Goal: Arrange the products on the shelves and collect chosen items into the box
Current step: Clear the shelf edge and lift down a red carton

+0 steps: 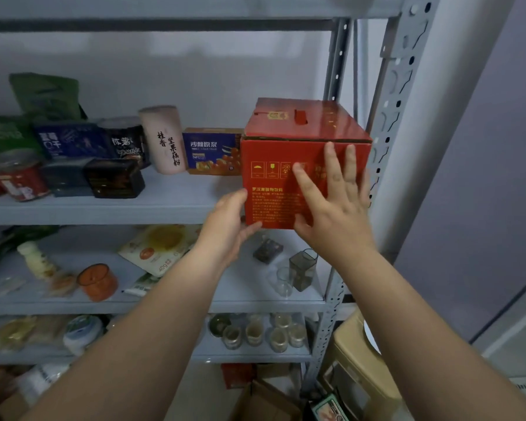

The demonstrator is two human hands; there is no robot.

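Pressing one red carton [274, 183], seemingly headed 罗汉果植物饮料, the right hand [331, 205] lies spread flat; the left hand [228, 229] pinches its lower corner in its grip. One blue box [210, 150] reads NFC.

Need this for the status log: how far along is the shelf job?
Done: the upper shelf looks stocked, pink canister and blue box standing beside the red carton. In hand: left hand grips the carton's lower left corner, right hand presses flat on its front; in or out, cannot tell. Left: the pouch lies loose on the middle shelf; the cardboard box on the floor is barely in view.
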